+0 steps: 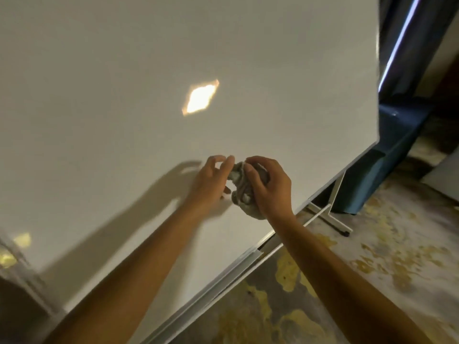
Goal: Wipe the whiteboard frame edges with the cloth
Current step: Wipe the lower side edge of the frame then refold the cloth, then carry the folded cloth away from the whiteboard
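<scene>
A large whiteboard (173, 70) fills most of the view, tilted in the frame. Its pale frame edge (223, 276) runs diagonally from lower left to the right corner. A crumpled grey cloth (242, 188) is bunched in front of the board's lower part. My right hand (269, 187) grips the cloth from the right, fingers curled over it. My left hand (211, 182) touches the cloth's left side with its fingertips pinching an edge. Both hands hover just above the bottom frame edge.
The board's white stand leg (334, 217) rests on a grey and yellow patterned carpet (372, 256). Dark blue furniture (387, 150) and a curtain stand behind the board's right edge. A light reflection (200, 98) glares on the board.
</scene>
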Available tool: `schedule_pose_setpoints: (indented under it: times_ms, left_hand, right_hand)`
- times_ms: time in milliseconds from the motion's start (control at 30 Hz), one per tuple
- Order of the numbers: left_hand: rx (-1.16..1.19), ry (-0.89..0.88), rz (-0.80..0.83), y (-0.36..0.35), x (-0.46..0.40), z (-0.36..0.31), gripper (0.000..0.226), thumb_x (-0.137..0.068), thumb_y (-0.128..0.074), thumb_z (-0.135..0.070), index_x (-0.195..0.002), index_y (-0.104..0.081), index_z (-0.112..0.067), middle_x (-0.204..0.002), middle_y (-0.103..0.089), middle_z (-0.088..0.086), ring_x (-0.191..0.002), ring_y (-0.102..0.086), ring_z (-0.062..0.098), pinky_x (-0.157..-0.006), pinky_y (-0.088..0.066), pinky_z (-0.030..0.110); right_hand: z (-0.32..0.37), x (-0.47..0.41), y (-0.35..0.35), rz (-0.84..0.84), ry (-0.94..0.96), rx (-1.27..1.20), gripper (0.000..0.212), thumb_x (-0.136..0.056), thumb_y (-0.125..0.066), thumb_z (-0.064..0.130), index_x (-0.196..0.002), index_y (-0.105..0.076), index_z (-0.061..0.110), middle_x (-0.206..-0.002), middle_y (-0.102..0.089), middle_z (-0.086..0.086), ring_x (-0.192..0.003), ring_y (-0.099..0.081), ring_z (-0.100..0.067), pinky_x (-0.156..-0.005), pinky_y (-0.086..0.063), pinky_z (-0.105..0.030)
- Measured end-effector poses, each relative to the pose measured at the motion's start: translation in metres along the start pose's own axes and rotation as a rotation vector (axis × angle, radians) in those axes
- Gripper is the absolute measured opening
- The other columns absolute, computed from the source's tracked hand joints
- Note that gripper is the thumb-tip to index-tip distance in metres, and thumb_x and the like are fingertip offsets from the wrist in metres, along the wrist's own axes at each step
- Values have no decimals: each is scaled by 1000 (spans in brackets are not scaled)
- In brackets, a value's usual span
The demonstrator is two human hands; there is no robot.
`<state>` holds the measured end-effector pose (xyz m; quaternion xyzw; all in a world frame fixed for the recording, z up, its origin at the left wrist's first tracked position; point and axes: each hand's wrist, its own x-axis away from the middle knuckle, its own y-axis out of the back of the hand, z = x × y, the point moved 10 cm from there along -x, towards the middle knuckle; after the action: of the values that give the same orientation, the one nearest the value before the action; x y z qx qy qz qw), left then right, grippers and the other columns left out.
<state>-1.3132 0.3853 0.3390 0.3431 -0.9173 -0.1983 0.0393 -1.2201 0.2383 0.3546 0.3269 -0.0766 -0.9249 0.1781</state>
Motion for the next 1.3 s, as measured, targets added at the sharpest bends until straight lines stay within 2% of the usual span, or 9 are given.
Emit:
schedule_pose_setpoints:
  times_ms: [67,233,400,500,600,733,833,1033,1300]
  left_hand:
    - [276,111,240,-48,4,-7,50,-106,-42,-63,-138,-57,-29,-126,-71,6,-98,-76,21,-72,-65,35]
    - [418,124,468,-121,19,-27,63,-79,-58,-73,-131,-61,-38,-131,-68,-1,-120,-67,22,-105,-59,51]
    - [299,95,427,-208,-11,-47,34,-100,-66,-35,-125,-66,-11,-123,-73,17,-118,-69,37,-110,-53,55]
    - [373,132,431,-273,-33,-49,12,-101,-65,-20,-111,-71,-18,-109,-76,12,-109,-72,35,-101,-61,50]
    - [429,144,440,-337,-62,-60,11,-103,-62,-22,-106,-72,-26,-107,-78,6,-106,-74,29,-96,-64,46]
    - [539,251,480,-435,-113,-83,21,-108,-53,-26,-118,-70,-23,-119,-76,9,-113,-73,30,-96,-63,45]
    - [527,282,547,-509,-145,-108,23,-108,-52,-23,-121,-70,-20,-125,-74,12,-117,-71,33,-100,-62,47]
    - [468,298,621,-634,-209,-142,23,-110,-49,-27,-110,-72,-28,-117,-75,7,-113,-70,28,-92,-61,41]
    - [253,184,851,-778,-337,-166,89,-80,-53,-91,-149,-54,-34,-144,-65,-1,-133,-63,24,-113,-53,53]
  right_hand:
    - [-2,-5,22,-68,-26,14,29,-95,-63,38,-123,-61,31,-113,-65,16,-102,-63,3,-85,-54,-15]
    - [-38,7,69,-177,-232,-193,40,-99,-51,43,-138,-42,40,-116,-61,15,-103,-66,-3,-84,-60,-24]
    - [-95,3,145,-334,-382,-325,35,-94,-46,51,-126,-56,41,-112,-66,12,-100,-69,-9,-81,-60,-27]
    - [-146,-7,205,-443,-437,-296,32,-93,-50,47,-122,-60,40,-109,-69,13,-98,-69,-6,-77,-59,-23]
    - [-218,-17,257,-489,-616,-277,24,-93,-53,47,-115,-62,41,-119,-66,6,-100,-66,-6,-76,-52,-24]
    - [-322,-31,298,-330,-977,-601,57,-80,-57,67,-119,-67,27,-120,-68,-10,-100,-72,-27,-73,-60,-46]
    - [-368,-72,337,-188,-943,-754,68,-77,-63,74,-130,-63,30,-126,-67,-11,-109,-70,-33,-81,-57,-59]
    - [-439,-161,437,-297,-907,-637,59,-74,-85,40,-121,-67,10,-113,-74,-17,-101,-73,-33,-76,-61,-38]
    - [-556,-283,523,-576,-878,-339,37,-87,-74,23,-122,-61,23,-113,-67,-9,-104,-66,-29,-92,-56,-53]
